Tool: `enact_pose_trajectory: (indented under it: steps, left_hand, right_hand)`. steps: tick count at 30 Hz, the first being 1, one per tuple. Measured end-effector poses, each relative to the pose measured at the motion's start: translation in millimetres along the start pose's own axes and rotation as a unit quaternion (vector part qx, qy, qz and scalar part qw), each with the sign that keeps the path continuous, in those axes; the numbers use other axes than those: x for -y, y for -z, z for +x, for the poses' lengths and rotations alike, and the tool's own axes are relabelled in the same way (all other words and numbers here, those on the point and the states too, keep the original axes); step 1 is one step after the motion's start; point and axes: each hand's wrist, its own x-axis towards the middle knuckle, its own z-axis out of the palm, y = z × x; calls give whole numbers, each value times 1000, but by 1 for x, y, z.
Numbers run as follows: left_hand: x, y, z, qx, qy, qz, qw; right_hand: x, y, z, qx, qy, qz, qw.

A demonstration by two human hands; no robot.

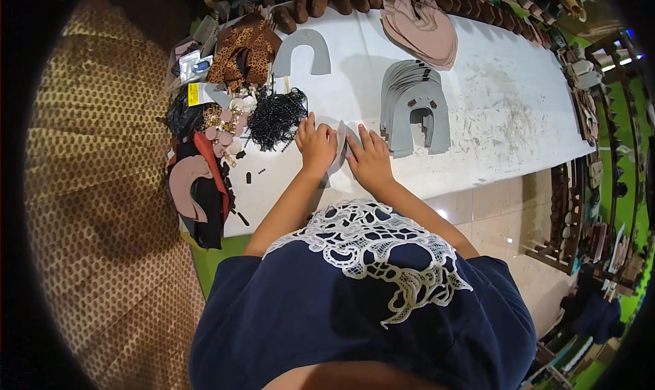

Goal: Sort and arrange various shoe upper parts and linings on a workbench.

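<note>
A grey sheet piece [338, 146] stands bent up between my hands at the near edge of the white table. My left hand [316, 148] pinches its left side between thumb and fingers. At its right side, my right hand [372, 162] grips it, the fingers pointing away from me. Its full outline is partly hidden by the hands. Just left of my left hand lies a tangled heap of black beaded strands [276, 117]. To the right stands a stack of grey U-shaped pieces [431, 93], with small dark bits on top. A single grey U-shaped piece [300, 42] lies farther back.
Pink cut pieces [426, 35] are stacked at the back. Brown shoe lasts [341, 1] line the far edge. Leopard-print pieces [239, 55], round pink pieces [222, 127] and a curved pink piece [185, 185] crowd the left. Racks [559, 219] stand at the right.
</note>
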Motion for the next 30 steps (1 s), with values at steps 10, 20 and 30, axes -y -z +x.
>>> enact_pose_trajectory:
  steps: [10,20,30]
  left_hand:
    - [1,15,1,7,-24,12,1000]
    - [1,8,-6,-14,8,41,999]
    - [-10,43,7,141,39,37,988]
  right_hand:
    - [-3,-4,15,23,52,16,998]
    - [-1,-4,14,20,54,-5,998]
    - [-3,-1,14,-9,45,42,998]
